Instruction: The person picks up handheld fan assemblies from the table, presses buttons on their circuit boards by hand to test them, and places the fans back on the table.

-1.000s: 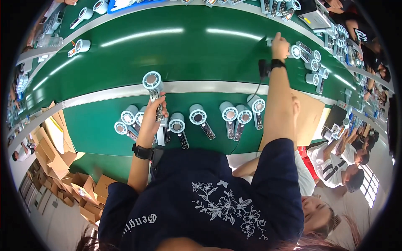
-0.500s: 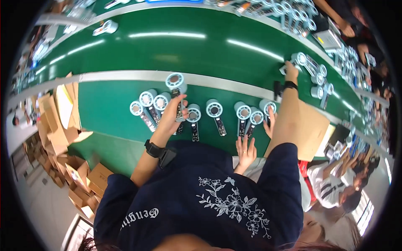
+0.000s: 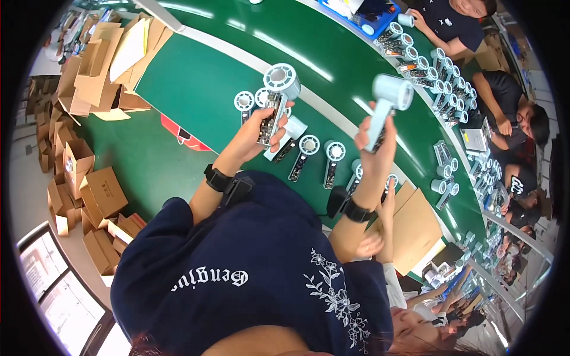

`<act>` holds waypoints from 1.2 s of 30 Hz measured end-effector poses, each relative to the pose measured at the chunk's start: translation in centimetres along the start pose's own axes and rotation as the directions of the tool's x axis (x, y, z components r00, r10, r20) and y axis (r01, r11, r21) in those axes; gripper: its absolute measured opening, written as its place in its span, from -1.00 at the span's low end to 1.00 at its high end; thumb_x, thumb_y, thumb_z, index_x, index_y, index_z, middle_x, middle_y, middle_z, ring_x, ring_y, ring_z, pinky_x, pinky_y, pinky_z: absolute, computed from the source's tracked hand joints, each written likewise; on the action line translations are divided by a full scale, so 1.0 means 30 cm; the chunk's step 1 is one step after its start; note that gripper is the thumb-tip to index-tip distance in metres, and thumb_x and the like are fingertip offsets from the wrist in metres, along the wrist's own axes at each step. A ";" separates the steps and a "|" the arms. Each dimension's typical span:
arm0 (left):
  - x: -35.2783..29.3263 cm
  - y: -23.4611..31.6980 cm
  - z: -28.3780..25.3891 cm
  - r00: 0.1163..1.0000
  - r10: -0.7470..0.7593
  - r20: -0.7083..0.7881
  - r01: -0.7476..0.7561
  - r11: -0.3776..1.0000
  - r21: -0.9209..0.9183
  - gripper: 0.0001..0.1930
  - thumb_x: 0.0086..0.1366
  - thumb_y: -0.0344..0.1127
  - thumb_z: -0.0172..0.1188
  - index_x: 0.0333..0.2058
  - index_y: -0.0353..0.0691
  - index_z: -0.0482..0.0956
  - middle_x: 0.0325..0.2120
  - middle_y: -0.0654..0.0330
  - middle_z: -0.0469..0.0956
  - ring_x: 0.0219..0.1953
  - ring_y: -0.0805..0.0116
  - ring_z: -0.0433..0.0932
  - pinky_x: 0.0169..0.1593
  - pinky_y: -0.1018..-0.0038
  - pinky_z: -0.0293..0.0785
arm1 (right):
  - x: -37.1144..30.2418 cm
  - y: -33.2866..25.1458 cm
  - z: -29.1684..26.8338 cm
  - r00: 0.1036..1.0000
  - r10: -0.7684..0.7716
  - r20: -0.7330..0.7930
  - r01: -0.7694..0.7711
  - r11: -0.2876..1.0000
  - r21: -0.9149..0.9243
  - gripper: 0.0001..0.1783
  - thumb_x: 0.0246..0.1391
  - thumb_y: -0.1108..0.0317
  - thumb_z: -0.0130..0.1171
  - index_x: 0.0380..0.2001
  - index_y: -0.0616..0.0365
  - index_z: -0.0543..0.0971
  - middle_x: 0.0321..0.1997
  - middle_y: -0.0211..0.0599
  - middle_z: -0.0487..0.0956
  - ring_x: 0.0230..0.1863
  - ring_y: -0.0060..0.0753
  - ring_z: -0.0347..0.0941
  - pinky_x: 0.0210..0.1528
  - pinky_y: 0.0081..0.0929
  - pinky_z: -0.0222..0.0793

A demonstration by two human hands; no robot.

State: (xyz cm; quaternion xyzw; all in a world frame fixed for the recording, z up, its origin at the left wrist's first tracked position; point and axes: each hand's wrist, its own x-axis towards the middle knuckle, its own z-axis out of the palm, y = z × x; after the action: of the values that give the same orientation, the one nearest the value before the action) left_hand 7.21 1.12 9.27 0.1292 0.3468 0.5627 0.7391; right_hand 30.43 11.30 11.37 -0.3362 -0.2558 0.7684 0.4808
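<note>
so compared to a moment back, both hands have come up off the bench. a second ago the left hand (image 3: pixel 261 127) was down among the row of units and the right hand (image 3: pixel 374 145) was stretched out to the far side of the green bench (image 3: pixel 196 89); now each one is holding a unit up in the air above the row. my read is that one has been picked from the row and one fetched from the far side, so the two are about to be checked or paired up, though that's a guess.

left hand is closed round the open fan unit (image 3: pixel 276 98), fingers wrapped on the handle part. it's got a round pale ring head with a spoked centre, and the handle is uncovered so you can see a dark circuit board strip down it. right hand is closed round the handle of the closed fan unit (image 3: pixel 386 104), which looks finished: pale blue-white shell, stubby barrel head tilted away toward the far edge.

under them the row of fan units (image 3: pixel 309 151) lies along the near strip of the bench, ring heads toward the middle. flattened cardboard boxes (image 3: pixel 101 65) pile up at the left end, and another person's hand (image 3: pixel 371 246) sits near the right wrist, by a brown cardboard sheet (image 3: pixel 415 228).
</note>
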 end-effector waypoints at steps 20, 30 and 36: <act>-0.280 0.274 -0.185 0.926 0.334 0.177 -0.328 0.943 -0.060 -0.54 0.35 -0.23 -0.17 0.15 -0.33 0.08 -0.28 0.17 0.34 -0.60 0.48 0.37 -0.70 0.56 0.32 | -0.325 0.391 0.500 0.996 0.050 0.073 -0.024 0.948 -0.317 -0.63 0.28 0.24 -0.24 0.04 0.25 0.27 -0.37 -0.36 0.38 -0.56 -0.65 0.22 -0.57 -0.69 0.11; -0.236 0.299 -0.150 0.935 0.298 0.191 -0.330 0.929 0.169 -0.46 0.31 -0.22 -0.17 0.18 -0.40 0.01 -0.28 0.14 0.35 -0.66 0.53 0.35 -0.76 0.62 0.20 | -0.296 0.367 0.488 0.999 0.019 0.041 0.000 0.911 -0.413 -0.64 0.26 0.27 -0.22 0.04 0.26 0.28 -0.44 -0.38 0.38 -0.63 -0.69 0.18 -0.63 -0.69 0.02; -0.179 0.265 -0.120 0.931 0.200 0.307 -0.259 0.952 0.163 -0.56 0.34 -0.31 -0.19 0.16 -0.30 0.07 -0.26 0.14 0.37 -0.60 0.53 0.39 -0.71 0.62 0.25 | -0.285 0.339 0.507 0.995 -0.075 0.072 0.092 0.959 -0.268 -0.63 0.26 0.29 -0.21 0.05 0.26 0.27 -0.44 -0.38 0.39 -0.63 -0.71 0.18 -0.63 -0.71 0.02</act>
State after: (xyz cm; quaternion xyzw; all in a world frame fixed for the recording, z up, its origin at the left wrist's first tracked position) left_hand -1.73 -1.88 13.25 0.3232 0.2736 0.5830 0.6934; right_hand 15.73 -1.68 16.17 -0.3639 -0.3872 0.7150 0.4543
